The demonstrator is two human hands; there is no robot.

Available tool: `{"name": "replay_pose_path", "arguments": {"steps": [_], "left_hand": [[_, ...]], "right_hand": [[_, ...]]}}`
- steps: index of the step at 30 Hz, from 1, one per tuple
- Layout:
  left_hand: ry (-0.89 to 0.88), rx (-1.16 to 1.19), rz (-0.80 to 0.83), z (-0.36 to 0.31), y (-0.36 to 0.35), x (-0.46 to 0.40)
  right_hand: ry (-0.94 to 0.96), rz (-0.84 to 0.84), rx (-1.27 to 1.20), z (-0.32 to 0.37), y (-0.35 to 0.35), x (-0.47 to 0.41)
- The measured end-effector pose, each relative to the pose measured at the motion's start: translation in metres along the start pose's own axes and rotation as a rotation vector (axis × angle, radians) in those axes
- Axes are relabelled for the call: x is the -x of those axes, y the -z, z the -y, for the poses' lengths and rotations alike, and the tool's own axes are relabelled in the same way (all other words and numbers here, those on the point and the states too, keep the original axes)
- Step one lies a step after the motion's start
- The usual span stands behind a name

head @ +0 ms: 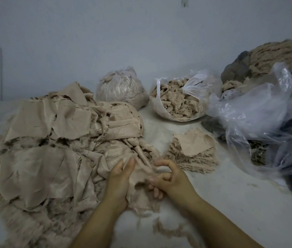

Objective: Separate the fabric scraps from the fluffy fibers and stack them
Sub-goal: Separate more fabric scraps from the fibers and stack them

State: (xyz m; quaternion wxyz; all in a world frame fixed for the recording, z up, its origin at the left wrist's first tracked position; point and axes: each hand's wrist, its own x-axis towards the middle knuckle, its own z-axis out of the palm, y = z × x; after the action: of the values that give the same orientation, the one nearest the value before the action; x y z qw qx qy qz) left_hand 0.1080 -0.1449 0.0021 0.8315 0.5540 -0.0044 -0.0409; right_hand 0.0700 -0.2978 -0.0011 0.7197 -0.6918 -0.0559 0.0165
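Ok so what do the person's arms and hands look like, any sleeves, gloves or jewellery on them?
Both forearms are bare right up to the bottom edge of the picture, with no sleeve showing. The left hand and the right hand wear no gloves, and no ring, watch or bracelet shows on them.

A large, loose heap of beige woven fabric scraps with fluffy frayed fibre edges (55,140) lies crumpled across the left half of the pale surface. One beige scrap with tufted fibres (141,187) sits at the heap's near right edge, gripped between both hands. A small, neat stack of beige fabric pieces (193,151) lies flat to the right of the heap, apart from it, top piece slightly skewed.
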Motion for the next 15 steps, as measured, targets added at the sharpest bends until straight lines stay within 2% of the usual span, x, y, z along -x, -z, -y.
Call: {"name": "replay_pose_path", "arguments": {"steps": [3, 4, 6, 8, 10, 13, 15], "left_hand": [[-0.013, 0.027, -0.136, -0.003, 0.009, -0.008], [-0.027, 0.006, -0.118, -0.003, 0.01, -0.008], [-0.041, -0.075, 0.019, -0.001, 0.005, -0.003], [-0.036, -0.192, 0.205, 0.004, -0.004, 0.006], [-0.037, -0.253, 0.311, 0.009, -0.011, 0.01], [-0.004, -0.205, 0.316, 0.009, -0.011, 0.01], [0.029, -0.17, 0.262, 0.007, -0.007, 0.006]], "right_hand": [[-0.034, 0.066, 0.015, 0.004, 0.007, 0.004], [-0.044, 0.08, 0.026, 0.006, 0.008, 0.005], [-0.053, 0.063, 0.04, 0.01, 0.007, 0.006], [-0.034, -0.013, 0.065, 0.009, 0.004, 0.005], [0.0, -0.077, 0.057, 0.005, 0.0, 0.003], [-0.001, -0.264, -0.003, 0.0, 0.002, -0.002], [-0.002, -0.352, -0.065, 0.001, 0.007, -0.004]]}}
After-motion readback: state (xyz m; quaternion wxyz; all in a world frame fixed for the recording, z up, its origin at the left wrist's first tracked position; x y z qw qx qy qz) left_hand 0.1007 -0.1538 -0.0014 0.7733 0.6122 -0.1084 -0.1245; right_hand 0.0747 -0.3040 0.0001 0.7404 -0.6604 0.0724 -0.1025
